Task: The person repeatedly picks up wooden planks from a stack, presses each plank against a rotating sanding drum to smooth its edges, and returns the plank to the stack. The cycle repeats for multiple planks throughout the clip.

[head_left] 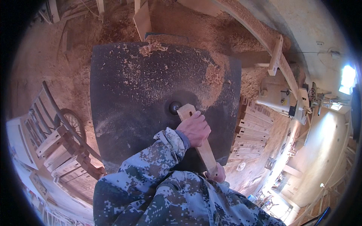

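- Grasping the wooden bar (206, 155) near its far end, the left hand (194, 130) curls its fingers across it; the right hand (218, 174) clasps the near end, partly hidden.
- The bar slants over the near part of the dark surface (128, 124), its far tip just beside the round spindle (174, 107) — whether the 2 touch, I cannot tell — and its near end close to the camouflage jacket (181, 192).
- It looks like bare, straight timber: probably stiff, light enough to steer with 2 hands, and unlikely to bend.
- Its weaker spot is likely the dark slot (191, 113) at the far end, where the thinner wood around the hole could split under a hard pinch.
- Bare wood should grip well enough, though fine dust like the shavings (215, 73) strewn over the surface could make it slide a little.
- The safest hold seems to be along the plain middle and the near end — the left hand sits rather close to the spindle, so a grip farther back would leave more margin.
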The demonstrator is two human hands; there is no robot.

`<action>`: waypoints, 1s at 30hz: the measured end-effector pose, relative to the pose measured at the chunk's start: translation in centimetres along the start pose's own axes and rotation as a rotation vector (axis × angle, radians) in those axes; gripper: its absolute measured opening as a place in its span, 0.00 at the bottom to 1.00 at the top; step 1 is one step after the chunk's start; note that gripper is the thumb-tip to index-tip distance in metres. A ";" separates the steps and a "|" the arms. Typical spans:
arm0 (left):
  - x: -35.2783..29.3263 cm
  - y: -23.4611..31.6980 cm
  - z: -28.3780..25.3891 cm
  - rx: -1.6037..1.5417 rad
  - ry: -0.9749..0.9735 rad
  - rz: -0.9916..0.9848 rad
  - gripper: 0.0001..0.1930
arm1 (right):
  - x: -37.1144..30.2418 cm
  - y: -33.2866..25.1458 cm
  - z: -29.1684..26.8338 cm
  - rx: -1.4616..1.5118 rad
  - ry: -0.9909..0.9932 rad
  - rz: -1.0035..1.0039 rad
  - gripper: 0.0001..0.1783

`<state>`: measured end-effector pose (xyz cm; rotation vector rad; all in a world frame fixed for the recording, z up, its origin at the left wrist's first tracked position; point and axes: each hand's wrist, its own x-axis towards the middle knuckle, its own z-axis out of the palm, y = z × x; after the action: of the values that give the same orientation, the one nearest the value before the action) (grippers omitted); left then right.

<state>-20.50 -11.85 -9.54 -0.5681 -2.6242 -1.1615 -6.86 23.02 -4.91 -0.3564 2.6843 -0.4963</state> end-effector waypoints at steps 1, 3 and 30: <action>-0.1 0.0 0.0 0.006 0.007 0.000 0.07 | -0.1 0.2 0.0 -0.006 0.003 -0.021 0.35; -0.4 0.0 -0.2 0.007 0.011 -0.001 0.07 | -0.2 0.5 0.2 -0.006 0.002 -0.038 0.35; -2.0 3.6 -1.3 -0.105 0.121 0.065 0.08 | 0.9 -0.1 -4.7 0.084 -0.294 0.100 0.46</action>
<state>-17.05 -11.13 -6.98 -0.5793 -2.4375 -1.2770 -9.58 24.07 -1.06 -0.2478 2.3761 -0.4844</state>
